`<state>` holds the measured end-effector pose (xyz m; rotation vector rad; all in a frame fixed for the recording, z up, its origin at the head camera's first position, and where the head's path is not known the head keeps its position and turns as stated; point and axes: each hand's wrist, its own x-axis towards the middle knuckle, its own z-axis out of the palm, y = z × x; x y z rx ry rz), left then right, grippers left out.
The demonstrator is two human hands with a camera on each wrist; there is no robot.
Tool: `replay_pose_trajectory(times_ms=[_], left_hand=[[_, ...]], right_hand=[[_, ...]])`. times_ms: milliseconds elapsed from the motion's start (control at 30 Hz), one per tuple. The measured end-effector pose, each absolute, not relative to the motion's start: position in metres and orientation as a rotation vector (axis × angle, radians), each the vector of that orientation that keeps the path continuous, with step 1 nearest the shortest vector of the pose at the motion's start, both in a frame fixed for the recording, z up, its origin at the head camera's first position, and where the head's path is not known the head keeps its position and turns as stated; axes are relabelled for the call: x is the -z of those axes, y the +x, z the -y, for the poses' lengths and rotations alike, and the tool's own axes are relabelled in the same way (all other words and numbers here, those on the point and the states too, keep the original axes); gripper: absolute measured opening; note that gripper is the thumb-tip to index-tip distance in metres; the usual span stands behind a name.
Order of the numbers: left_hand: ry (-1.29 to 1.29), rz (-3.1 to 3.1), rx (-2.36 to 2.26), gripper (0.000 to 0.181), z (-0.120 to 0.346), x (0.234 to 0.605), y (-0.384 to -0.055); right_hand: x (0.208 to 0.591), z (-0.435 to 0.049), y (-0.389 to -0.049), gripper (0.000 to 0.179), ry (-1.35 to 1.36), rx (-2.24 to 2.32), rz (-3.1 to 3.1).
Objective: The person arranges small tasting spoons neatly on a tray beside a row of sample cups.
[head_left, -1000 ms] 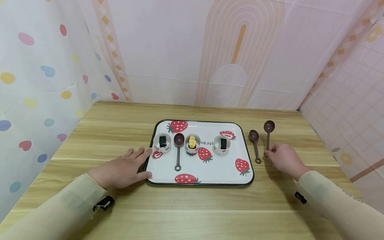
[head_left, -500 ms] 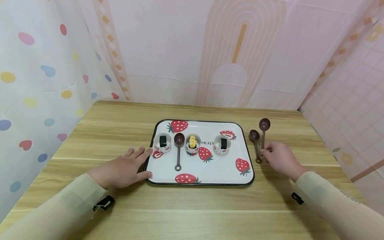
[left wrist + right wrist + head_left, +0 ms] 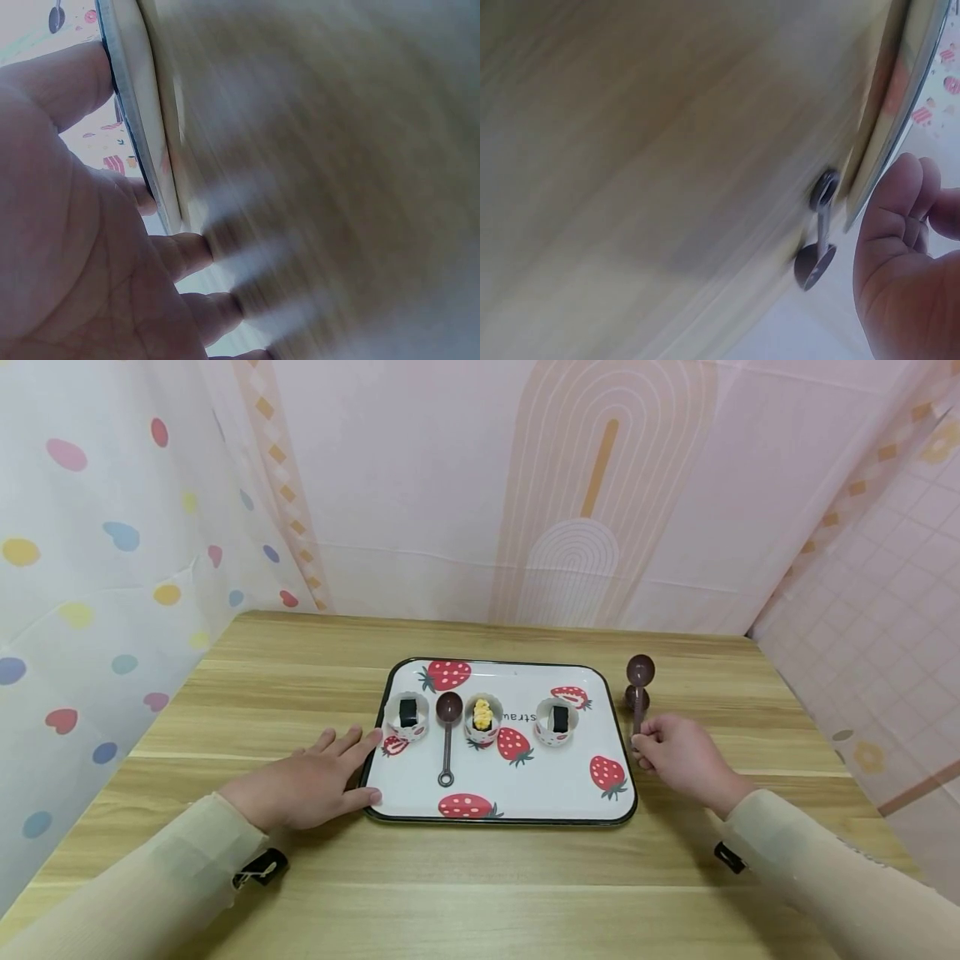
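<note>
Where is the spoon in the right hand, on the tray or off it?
Off it: in the head view, the right hand pinches this spoon beyond the right edge of the tray.

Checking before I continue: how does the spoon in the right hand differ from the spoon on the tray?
The held spoon is pinched by the right hand; the tray spoon lies untouched on the tray. The held spoon's handle end is hidden; the tray spoon's ring end shows. Both have dark brown, round bowls.
</note>
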<state>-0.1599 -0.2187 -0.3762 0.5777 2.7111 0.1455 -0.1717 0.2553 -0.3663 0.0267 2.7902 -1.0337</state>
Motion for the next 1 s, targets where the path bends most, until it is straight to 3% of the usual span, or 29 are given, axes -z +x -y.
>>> replay_pose_trajectory(times_ms=[1000], left_hand=[[0.555, -2.706, -0.18, 0.095, 0.219, 0.377, -0.16]], right_hand=[[0.366, -0.202, -0.166, 0.014, 0.001, 1.215, -2.642]])
